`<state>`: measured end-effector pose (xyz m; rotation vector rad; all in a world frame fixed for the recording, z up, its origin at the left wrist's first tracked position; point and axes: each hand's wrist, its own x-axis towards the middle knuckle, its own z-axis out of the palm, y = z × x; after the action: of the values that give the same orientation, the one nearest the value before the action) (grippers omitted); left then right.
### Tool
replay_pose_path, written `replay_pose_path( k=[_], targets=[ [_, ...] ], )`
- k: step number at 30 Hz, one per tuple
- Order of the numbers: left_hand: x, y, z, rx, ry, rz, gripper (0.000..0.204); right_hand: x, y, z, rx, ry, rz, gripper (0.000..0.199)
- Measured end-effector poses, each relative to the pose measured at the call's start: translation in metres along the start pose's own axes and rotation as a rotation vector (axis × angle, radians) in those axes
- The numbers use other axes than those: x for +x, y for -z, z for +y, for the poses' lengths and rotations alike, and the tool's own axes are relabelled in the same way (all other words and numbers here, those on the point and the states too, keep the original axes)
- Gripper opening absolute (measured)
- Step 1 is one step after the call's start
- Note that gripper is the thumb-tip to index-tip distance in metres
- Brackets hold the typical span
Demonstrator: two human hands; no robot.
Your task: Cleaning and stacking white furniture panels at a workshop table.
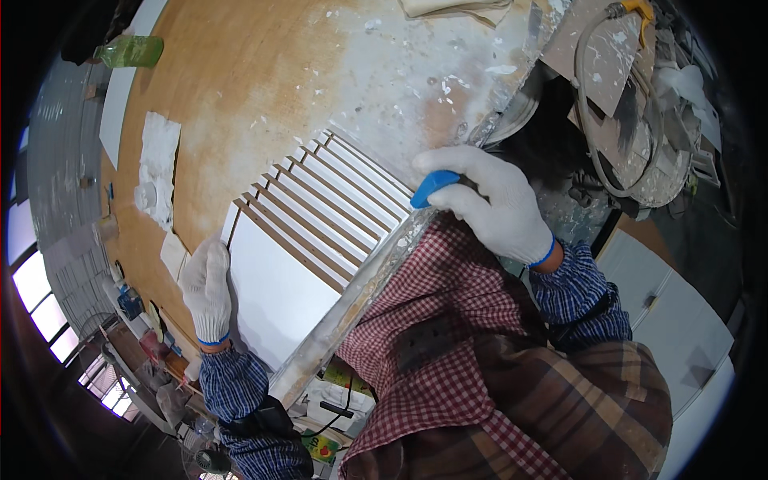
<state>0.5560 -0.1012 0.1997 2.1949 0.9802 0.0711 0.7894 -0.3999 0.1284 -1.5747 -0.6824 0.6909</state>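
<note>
At right of centre in the frame, pinched between the bent thumb and fingers of a white knit-gloved right hand (500,200), a small rounded blue block (433,189), filling the gap between the tips. Just beside the block, the right-hand corner of a white panel with a row of parallel brown-edged slats (292,280); whether touching or just short of it, impossible to tell. Left of centre, along the panel's left edge, a white knit-gloved left hand (206,280), fingers straight and close together; whether closed on the edge, also impossible to tell.

Between the two hands, the panel itself, lying on a broad tan-and-grey worktable (232,112) flecked with white; slats toward the upper right, plain face toward the lower left. Below, at lower centre, a red-and-white checked apron (424,376), close to the table's edge.

Farther out, left of centre, a long crumpled white cloth (160,140); in the upper left, a translucent green bottle (134,51) on its side; at top centre, a folded cream cloth (460,7). In the upper right, a looped grey hose (586,88) with a yellow handle; at lower right, a pale grey cabinet (680,308).
</note>
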Motion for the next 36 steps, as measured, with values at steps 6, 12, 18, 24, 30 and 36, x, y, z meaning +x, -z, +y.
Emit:
replay_pose_path(
  k=[6, 12, 18, 24, 30, 36],
  targets=[
    [0.0, -0.001, 0.003, -0.061, 0.032, -0.003, 0.04, -0.013, -0.006, 0.005, 0.073, 0.018, 0.015, 0.031],
    [0.0, 0.001, 0.003, -0.032, 0.039, 0.002, 0.041, -0.013, -0.012, 0.008, 0.073, 0.041, 0.034, 0.028],
    [0.0, 0.001, -0.005, -0.054, 0.0, 0.018, 0.039, -0.012, -0.01, 0.003, 0.083, 0.004, 0.034, 0.028],
    [0.001, 0.001, -0.003, -0.054, 0.017, 0.003, 0.041, -0.008, -0.017, -0.002, 0.054, 0.104, 0.004, 0.029],
    [0.0, 0.001, -0.007, -0.047, 0.022, 0.016, 0.041, -0.008, -0.015, -0.001, 0.009, 0.124, 0.018, 0.028],
    [0.0, 0.001, -0.007, -0.076, 0.025, 0.01, 0.042, -0.008, -0.014, -0.001, -0.041, 0.129, -0.028, 0.027]
  ],
)
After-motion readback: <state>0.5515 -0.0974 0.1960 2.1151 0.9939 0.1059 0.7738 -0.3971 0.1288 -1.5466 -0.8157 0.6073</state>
